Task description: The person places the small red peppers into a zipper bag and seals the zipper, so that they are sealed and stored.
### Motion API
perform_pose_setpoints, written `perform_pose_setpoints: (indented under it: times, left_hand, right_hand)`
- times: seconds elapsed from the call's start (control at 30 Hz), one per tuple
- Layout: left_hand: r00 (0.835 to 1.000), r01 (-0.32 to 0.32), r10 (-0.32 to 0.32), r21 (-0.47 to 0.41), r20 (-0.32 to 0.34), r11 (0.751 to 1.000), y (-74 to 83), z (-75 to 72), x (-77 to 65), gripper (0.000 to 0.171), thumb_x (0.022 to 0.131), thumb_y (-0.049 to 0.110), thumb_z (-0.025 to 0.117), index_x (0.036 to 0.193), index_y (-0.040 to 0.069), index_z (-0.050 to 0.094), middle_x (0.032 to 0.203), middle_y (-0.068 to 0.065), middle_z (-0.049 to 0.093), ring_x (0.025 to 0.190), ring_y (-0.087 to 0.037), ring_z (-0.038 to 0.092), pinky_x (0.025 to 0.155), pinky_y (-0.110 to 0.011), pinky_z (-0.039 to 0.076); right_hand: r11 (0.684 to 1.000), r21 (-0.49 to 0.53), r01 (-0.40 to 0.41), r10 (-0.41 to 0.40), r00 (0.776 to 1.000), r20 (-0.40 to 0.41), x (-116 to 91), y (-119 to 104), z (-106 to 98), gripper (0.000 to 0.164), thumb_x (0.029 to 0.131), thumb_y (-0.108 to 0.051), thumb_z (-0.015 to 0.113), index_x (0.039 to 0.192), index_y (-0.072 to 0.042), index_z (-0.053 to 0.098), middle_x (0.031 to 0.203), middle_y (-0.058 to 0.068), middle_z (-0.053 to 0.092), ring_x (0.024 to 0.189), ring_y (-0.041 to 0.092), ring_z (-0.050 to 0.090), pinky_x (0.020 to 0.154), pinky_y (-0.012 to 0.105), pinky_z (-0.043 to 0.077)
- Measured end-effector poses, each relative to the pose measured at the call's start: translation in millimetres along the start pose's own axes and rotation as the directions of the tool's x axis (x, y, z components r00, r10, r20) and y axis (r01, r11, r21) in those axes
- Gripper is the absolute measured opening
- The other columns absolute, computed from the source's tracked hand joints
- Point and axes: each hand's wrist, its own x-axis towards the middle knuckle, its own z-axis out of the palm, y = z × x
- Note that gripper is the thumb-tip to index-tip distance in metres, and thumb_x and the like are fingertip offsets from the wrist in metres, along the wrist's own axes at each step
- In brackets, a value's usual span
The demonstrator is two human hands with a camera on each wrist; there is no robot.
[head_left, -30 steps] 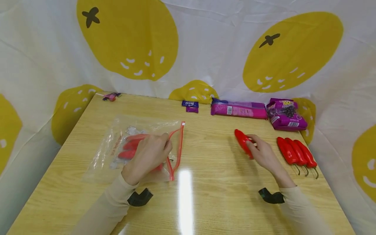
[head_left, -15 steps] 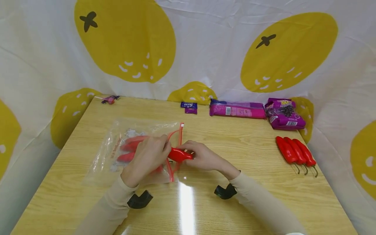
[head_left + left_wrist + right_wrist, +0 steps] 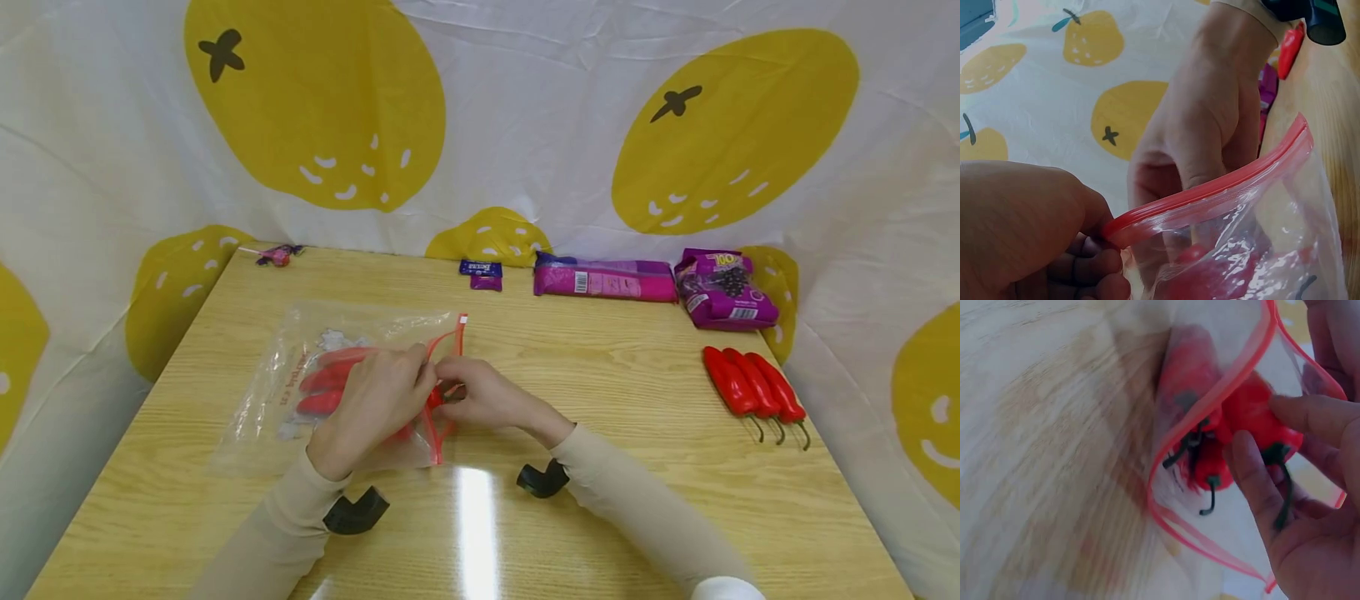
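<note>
A clear zip bag (image 3: 258, 400) with a red zip edge (image 3: 1222, 187) lies on the left half of the table, its mouth facing right. Several red peppers (image 3: 321, 379) are inside, their dark stems (image 3: 1211, 503) toward the mouth. My left hand (image 3: 371, 404) pinches the upper edge of the mouth and keeps it raised. At the opening, my right hand (image 3: 487, 392) holds another red pepper (image 3: 1257, 415) by its stem end, fingers and thumb around it. Most of that pepper is past the red rim; the head view largely hides it behind my hands.
Three red peppers (image 3: 753, 387) lie side by side at the table's right edge. Along the back are a purple bag with grapes pictured (image 3: 726, 287), a long pink-purple packet (image 3: 607, 279), small blue and purple wrapped sweets (image 3: 482, 275) and a lollipop (image 3: 277, 257).
My right hand has carried the red pepper from the right of the table leftward to the bag, and the pepper has gone in through the mouth. My left hand has stayed on the bag's edge.
</note>
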Motion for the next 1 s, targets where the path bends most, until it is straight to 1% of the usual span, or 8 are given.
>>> perform_pose_setpoints:
  times: [0.17,0.27,0.47,0.67,0.8,0.9,0.93,1.0]
  left_hand:
    - [1.000,-0.009,0.009,-0.005,-0.026,1.000,-0.7,-0.3,-1.1,0.025,0.083,0.013,0.056,0.062,0.011,0.043,0.047,0.003,0.031,0.042,-0.013,0.030,0.039,-0.026,0.022]
    - [1.000,-0.001,0.001,-0.012,-0.028,1.000,-0.6,-0.9,-1.1,0.023,0.082,0.012,0.056,0.062,0.012,0.044,0.048,0.003,0.032,0.043,-0.014,0.032,0.040,-0.027,0.024]
    - [1.000,0.012,-0.012,-0.016,-0.028,1.000,-0.6,-2.2,0.5,0.021,0.082,0.012,0.055,0.064,0.011,0.046,0.048,0.002,0.034,0.044,-0.016,0.036,0.041,-0.029,0.026]
    - [0.999,0.002,-0.002,-0.010,-0.033,1.000,-1.7,-4.0,1.5,0.023,0.084,0.014,0.056,0.064,0.011,0.045,0.048,0.003,0.032,0.042,-0.013,0.032,0.040,-0.026,0.024]
    - [1.000,0.005,-0.006,-0.029,-0.025,1.000,-1.8,-6.1,1.8,0.022,0.085,0.014,0.056,0.065,0.011,0.046,0.048,0.004,0.031,0.042,-0.011,0.030,0.039,-0.024,0.023]
    - [1.000,0.020,-0.020,-0.044,-0.010,0.999,-1.9,-7.5,1.4,0.022,0.085,0.014,0.055,0.065,0.011,0.047,0.049,0.004,0.031,0.042,-0.011,0.030,0.039,-0.024,0.023]
    - [1.000,0.023,-0.024,-0.046,-0.006,0.999,-2.2,-7.8,1.3,0.022,0.085,0.013,0.055,0.065,0.011,0.047,0.049,0.004,0.031,0.042,-0.011,0.030,0.039,-0.024,0.023]
    - [0.999,0.032,-0.032,-0.047,0.003,0.998,-2.9,-8.0,1.0,0.021,0.085,0.014,0.055,0.066,0.011,0.048,0.049,0.003,0.032,0.042,-0.011,0.031,0.039,-0.024,0.024]
  right_hand:
    - [0.993,0.109,-0.050,0.057,0.997,-0.061,12.8,2.6,18.6,0.022,0.079,0.001,0.064,0.099,-0.006,0.060,0.094,0.003,0.064,0.085,0.009,0.060,0.076,0.025,0.050]
    - [0.990,0.123,-0.072,0.085,0.991,-0.099,18.6,1.4,29.5,0.024,0.079,0.003,0.061,0.102,-0.004,0.059,0.095,0.003,0.065,0.085,0.007,0.057,0.077,0.023,0.048]
    - [0.999,-0.005,-0.051,0.051,0.993,-0.111,23.0,-4.4,33.9,0.024,0.081,0.001,0.060,0.105,-0.002,0.057,0.095,0.007,0.064,0.086,0.010,0.055,0.078,0.020,0.046]
    - [0.999,0.050,-0.020,0.026,0.991,-0.134,1.6,1.0,7.2,0.028,0.082,-0.003,0.064,0.110,-0.004,0.059,0.104,0.008,0.063,0.087,0.016,0.062,0.076,0.029,0.051]
    - [0.995,-0.095,-0.030,0.002,0.960,-0.280,-38.7,19.0,-34.0,0.032,0.083,-0.011,0.067,0.113,-0.003,0.060,0.109,0.011,0.062,0.087,0.020,0.063,0.076,0.035,0.051]
    - [0.942,-0.291,-0.169,0.035,0.909,-0.416,-81.5,39.6,-71.6,0.030,0.085,-0.012,0.065,0.113,-0.002,0.061,0.107,0.012,0.061,0.086,0.022,0.063,0.074,0.038,0.051]
    - [0.905,-0.357,-0.231,0.044,0.886,-0.462,-96.9,47.6,-83.8,0.030,0.085,-0.013,0.065,0.112,-0.001,0.061,0.107,0.013,0.061,0.086,0.024,0.062,0.073,0.040,0.051]
    - [0.802,-0.477,-0.360,0.043,0.832,-0.554,-128.5,65.4,-107.2,0.029,0.084,-0.012,0.065,0.110,-0.001,0.061,0.103,0.016,0.061,0.084,0.028,0.061,0.070,0.044,0.049]
